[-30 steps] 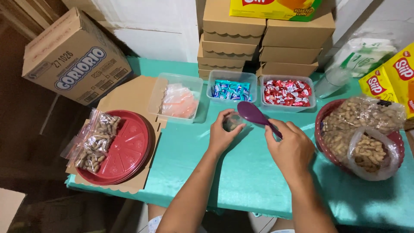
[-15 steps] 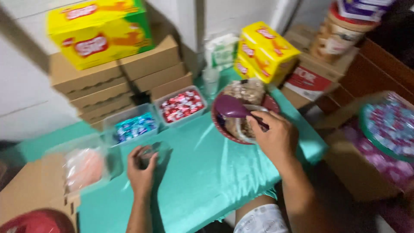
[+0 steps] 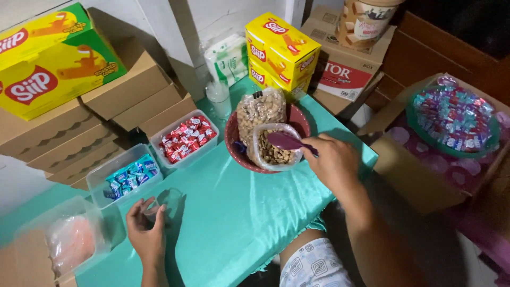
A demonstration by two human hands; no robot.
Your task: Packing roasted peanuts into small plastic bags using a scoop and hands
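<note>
Gripping a purple scoop (image 3: 285,141) over the open peanut bag (image 3: 273,149) in the red basket (image 3: 234,146), the right hand (image 3: 332,159) was placed to dip, while the left hand (image 3: 144,231), far left of the basket, clasped a small clear bag (image 3: 164,204) open.

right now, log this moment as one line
left hand: holds small clear plastic cup on teal tablecloth | right hand: holds purple plastic spoon over open clear bag of peanuts in red basket

Bare teal tablecloth (image 3: 234,223) lies open in front of the red basket (image 3: 234,151), right to the near edge. Behind the basket, yellow boxes (image 3: 280,53) and a clear bottle (image 3: 219,98) block passage; left of it, three clear tubs (image 3: 183,138) line the back.
</note>
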